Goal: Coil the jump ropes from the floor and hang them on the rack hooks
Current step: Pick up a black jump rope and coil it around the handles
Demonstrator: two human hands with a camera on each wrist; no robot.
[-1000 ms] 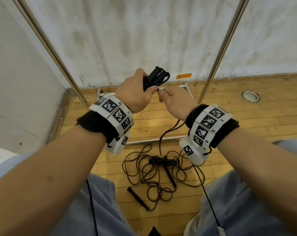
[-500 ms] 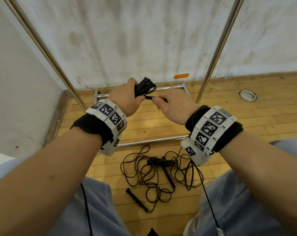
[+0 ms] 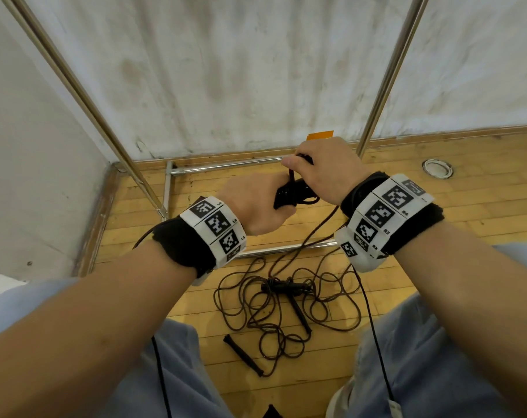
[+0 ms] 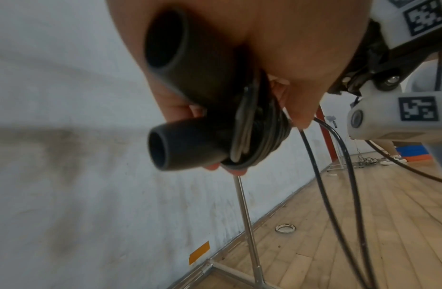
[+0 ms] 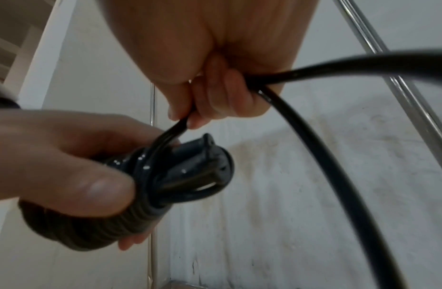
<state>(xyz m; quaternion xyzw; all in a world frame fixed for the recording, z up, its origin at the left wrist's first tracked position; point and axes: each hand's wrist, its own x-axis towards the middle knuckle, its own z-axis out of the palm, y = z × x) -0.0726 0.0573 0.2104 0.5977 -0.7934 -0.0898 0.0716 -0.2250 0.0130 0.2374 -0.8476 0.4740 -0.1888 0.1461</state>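
Observation:
My left hand [image 3: 256, 203] grips the two black handles [image 4: 187, 144] of a jump rope held side by side, with cord turns wound round them [image 5: 130, 207]. My right hand [image 3: 319, 173] sits just above and to the right of it and pinches the black cord [image 5: 313, 152] where it meets the bundle. The free cord [image 3: 313, 233] hangs down from my hands to the floor. Below lies a tangle of dark jump ropes [image 3: 274, 309] with loose black handles [image 3: 242, 351]. The rack's metal posts [image 3: 386, 76] rise on both sides; no hooks are in view.
The rack's base bars [image 3: 226, 165] lie on the wooden floor against a stained white wall [image 3: 241, 70]. An orange tape strip [image 3: 321, 135] is at the wall's foot. A round floor fitting [image 3: 437, 168] sits to the right. My knees in blue trousers [image 3: 437, 357] frame the tangle.
Both hands have dropped lower. The left hand turned the handle bundle downward, and the right hand swung over the top of it with the cord, laying it round the handles.

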